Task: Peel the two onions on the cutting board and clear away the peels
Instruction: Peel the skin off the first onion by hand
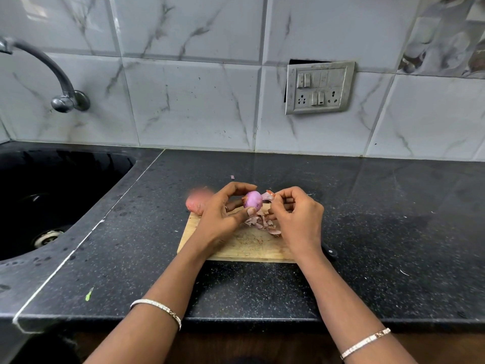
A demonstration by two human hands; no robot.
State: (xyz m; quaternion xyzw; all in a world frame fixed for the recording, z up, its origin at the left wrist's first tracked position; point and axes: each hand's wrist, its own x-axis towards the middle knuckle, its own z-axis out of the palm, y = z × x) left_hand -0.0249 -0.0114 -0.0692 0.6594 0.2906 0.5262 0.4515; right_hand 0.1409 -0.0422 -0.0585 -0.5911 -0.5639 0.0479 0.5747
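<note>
My left hand (223,214) grips a small purple onion (252,199) above the wooden cutting board (241,248), thumb below and fingers curled over the top. My right hand (296,214) pinches a strip of pink peel (268,196) still hanging from the onion's right side. A loose pile of peels (262,222) lies on the board under the hands. A second onion (197,202), reddish-brown with its skin on, sits at the board's far left corner, partly hidden by my left hand.
A black knife handle (330,252) pokes out at the board's right edge. The black sink (47,206) lies to the left with a tap (63,93) above it. A peel scrap (232,177) lies on the dark counter behind the board.
</note>
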